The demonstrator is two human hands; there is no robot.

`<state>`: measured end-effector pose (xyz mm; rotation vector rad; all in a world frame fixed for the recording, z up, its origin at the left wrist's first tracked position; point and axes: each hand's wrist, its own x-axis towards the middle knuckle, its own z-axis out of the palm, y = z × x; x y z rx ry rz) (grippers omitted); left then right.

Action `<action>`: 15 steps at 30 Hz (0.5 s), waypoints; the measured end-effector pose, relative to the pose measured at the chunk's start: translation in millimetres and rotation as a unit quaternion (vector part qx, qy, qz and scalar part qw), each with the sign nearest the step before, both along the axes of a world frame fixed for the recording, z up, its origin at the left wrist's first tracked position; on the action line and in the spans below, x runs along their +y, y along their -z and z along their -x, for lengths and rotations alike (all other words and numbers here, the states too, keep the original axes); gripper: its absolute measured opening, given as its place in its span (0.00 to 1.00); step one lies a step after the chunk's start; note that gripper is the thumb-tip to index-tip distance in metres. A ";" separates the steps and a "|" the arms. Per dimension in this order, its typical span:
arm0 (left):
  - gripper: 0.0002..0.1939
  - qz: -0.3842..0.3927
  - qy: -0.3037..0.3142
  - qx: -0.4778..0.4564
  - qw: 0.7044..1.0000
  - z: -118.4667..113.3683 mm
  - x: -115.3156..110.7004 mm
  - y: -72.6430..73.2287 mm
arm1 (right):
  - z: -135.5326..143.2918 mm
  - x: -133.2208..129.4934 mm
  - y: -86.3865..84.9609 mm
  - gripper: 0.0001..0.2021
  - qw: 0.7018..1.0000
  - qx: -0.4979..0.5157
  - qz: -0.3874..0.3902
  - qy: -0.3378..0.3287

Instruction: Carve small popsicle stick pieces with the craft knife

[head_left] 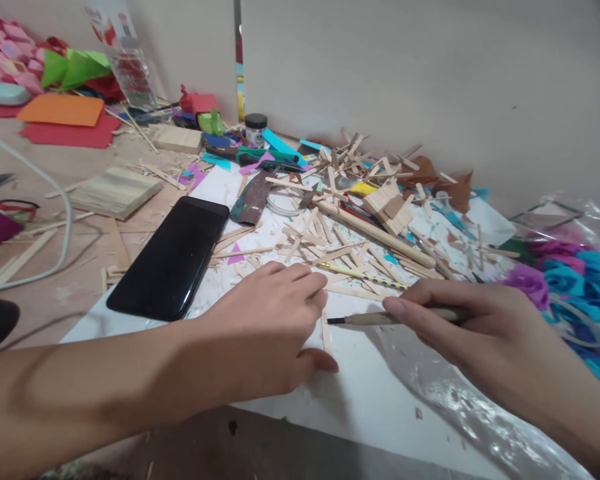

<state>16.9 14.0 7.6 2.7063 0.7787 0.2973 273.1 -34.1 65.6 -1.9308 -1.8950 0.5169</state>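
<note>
My left hand (275,320) is closed, fingers curled over a thin flat wooden stick (327,337) that stands out past them on white paper (380,393). Its thumb lies beside the lower end of the stick. In my right hand (460,327) is a slim wooden-handled carving tool (365,319), gripped like a pen. The tool's dark tip points left and meets or nearly meets the stick's edge; I cannot tell whether it touches. Just beyond the hands lies a yellow patterned pencil (363,275).
A black phone (173,257) lies left of my left hand. Wood scraps (325,230) and a wooden rod (380,233) cover the paper's far part. A wood block (115,190) and white cable (65,200) are left. Crepe-paper flowers (580,280) and clear plastic (470,400) are right.
</note>
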 end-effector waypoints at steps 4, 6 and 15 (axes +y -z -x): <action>0.26 -0.004 0.000 -0.004 1.000 0.9 -0.8 0.0 | -14.1 -6.7 19.3 0.30 0.989 0.106 0.075 0.068; 0.27 -0.007 0.002 -0.007 1.000 1.6 -1.5 0.5 | -16.8 -8.7 27.1 0.33 0.980 0.141 0.097 0.104; 0.25 0.001 0.001 -0.019 1.000 1.8 -1.4 0.7 | -16.3 -14.4 35.8 0.35 0.975 0.149 0.089 0.140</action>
